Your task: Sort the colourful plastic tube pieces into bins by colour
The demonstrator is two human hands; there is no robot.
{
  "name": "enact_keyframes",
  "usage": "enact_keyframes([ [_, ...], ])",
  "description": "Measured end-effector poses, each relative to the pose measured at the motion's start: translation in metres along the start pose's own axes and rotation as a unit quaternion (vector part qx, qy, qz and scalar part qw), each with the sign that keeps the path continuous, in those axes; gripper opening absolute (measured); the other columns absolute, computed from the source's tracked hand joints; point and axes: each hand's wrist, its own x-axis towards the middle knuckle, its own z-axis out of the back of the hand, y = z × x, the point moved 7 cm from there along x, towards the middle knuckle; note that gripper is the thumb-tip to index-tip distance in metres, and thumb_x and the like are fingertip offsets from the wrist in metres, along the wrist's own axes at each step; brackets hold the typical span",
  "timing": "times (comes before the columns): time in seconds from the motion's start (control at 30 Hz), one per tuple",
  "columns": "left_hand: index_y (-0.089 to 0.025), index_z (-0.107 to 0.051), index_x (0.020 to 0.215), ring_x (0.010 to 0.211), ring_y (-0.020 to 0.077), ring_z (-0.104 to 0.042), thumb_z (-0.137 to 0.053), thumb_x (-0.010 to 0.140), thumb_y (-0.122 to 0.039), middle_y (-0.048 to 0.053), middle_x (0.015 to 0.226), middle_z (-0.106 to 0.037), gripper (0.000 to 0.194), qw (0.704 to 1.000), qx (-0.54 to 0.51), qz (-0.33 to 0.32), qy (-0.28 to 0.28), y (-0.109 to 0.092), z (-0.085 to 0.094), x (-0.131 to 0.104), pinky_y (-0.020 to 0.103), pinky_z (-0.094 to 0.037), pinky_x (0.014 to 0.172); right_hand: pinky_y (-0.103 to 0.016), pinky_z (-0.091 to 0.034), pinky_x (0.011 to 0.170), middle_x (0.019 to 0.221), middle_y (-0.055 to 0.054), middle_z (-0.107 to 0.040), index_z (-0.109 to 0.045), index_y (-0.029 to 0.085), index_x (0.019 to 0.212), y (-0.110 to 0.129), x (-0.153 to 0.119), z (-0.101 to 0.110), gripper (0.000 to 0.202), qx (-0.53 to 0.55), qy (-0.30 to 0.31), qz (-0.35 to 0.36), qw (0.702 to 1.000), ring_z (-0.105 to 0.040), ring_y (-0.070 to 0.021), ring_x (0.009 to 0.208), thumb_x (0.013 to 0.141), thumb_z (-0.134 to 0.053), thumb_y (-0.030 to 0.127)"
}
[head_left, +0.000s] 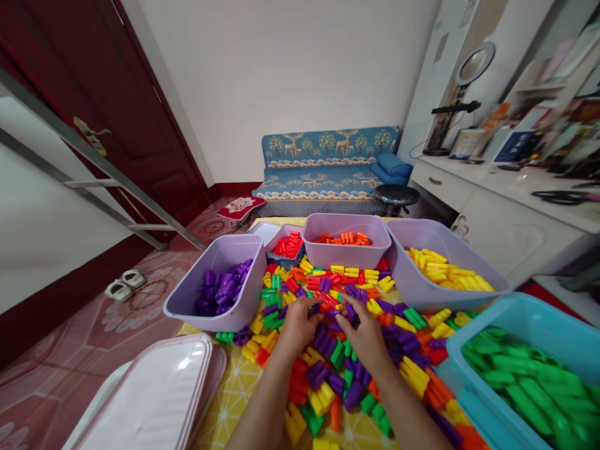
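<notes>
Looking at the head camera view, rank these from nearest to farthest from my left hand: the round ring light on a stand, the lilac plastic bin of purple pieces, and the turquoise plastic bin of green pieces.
From your left hand:
1. Lilac plastic bin, just to its left.
2. Turquoise plastic bin, across the table, right.
3. Ring light, beyond the table, far right.

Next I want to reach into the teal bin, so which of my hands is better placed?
Your right hand, I'd say: it's nearer the teal bin, while your left hand would likely have to cross your right forearm.
</notes>
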Motion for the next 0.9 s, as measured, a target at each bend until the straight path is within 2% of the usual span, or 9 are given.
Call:
enact_keyframes([
  [0.07,-0.015,-0.07,0.095,0.061,0.0138,-0.057,-0.07,0.064,-0.017,0.004,0.077,-0.067,0.032,0.988,-0.145,0.049,0.01,0.004,-0.009,0.0,0.027,-0.049,0.059,-0.044,-0.046,0.094,0.115,-0.008,-0.065,-0.054,0.023,0.123,-0.001,-0.001,-0.001,0.045,0.015,0.004,-0.003,1.0,-0.06,-0.0244,0.107,0.078,-0.056,0.025],
  [0.13,-0.014,-0.067,0.097,0.059,0.0122,-0.058,-0.073,0.063,-0.025,0.004,0.08,-0.068,0.036,0.954,-0.286,0.09,0.028,0.005,-0.02,-0.001,0.024,-0.049,0.056,-0.044,-0.046,0.095,0.116,-0.007,-0.065,-0.053,0.023,0.125,-0.001,-0.001,-0.001,0.047,0.03,0.006,-0.005,1.0,-0.06,-0.0236,0.109,0.078,-0.055,0.023],
  [0.2,-0.014,-0.065,0.096,0.061,0.0124,-0.061,-0.078,0.06,-0.029,0.005,0.082,-0.068,0.042,0.921,-0.372,0.109,0.033,0.006,-0.026,-0.001,0.024,-0.05,0.058,-0.043,-0.046,0.096,0.117,-0.007,-0.065,-0.053,0.023,0.126,0.0,-0.001,0.0,0.047,0.043,0.011,-0.006,0.999,-0.059,-0.0229,0.11,0.079,-0.054,0.022],
  [0.27,-0.014,-0.062,0.097,0.064,0.0134,-0.063,-0.081,0.057,-0.03,0.005,0.081,-0.069,0.047,0.902,-0.412,0.122,0.029,0.009,-0.028,-0.002,0.025,-0.051,0.062,-0.042,-0.046,0.097,0.118,-0.007,-0.064,-0.053,0.023,0.126,0.002,-0.001,0.0,0.046,0.053,0.015,-0.005,0.998,-0.059,-0.0223,0.11,0.081,-0.053,0.024],
  [0.37,-0.013,-0.061,0.099,0.067,0.0149,-0.065,-0.084,0.055,-0.03,0.005,0.08,-0.07,0.052,0.891,-0.433,0.13,0.035,0.012,-0.03,-0.003,0.026,-0.052,0.065,-0.042,-0.046,0.096,0.117,-0.007,-0.065,-0.054,0.022,0.125,0.004,-0.001,0.001,0.043,0.06,0.011,-0.005,0.998,-0.059,-0.0228,0.11,0.082,-0.053,0.026],
  [0.6,-0.013,-0.064,0.096,0.059,0.0124,-0.063,-0.085,0.054,-0.031,0.0,0.068,-0.067,0.05,0.895,-0.419,0.14,0.055,0.011,-0.034,-0.005,0.025,-0.052,0.062,-0.043,-0.048,0.095,0.116,-0.006,-0.066,-0.06,0.023,0.117,0.011,-0.001,0.003,0.038,0.05,0.005,0.012,0.999,-0.06,-0.024,0.108,0.08,-0.055,0.027],
  [0.9,-0.013,-0.062,0.097,0.06,0.015,-0.066,-0.082,0.059,-0.038,0.005,0.073,-0.071,0.05,0.895,-0.422,0.135,0.047,0.01,-0.031,-0.006,0.027,-0.052,0.063,-0.042,-0.048,0.094,0.111,-0.006,-0.067,-0.061,0.023,0.113,0.015,-0.002,0.005,0.039,0.049,-0.01,0.027,0.998,-0.061,-0.0231,0.106,0.076,-0.05,0.016],
])
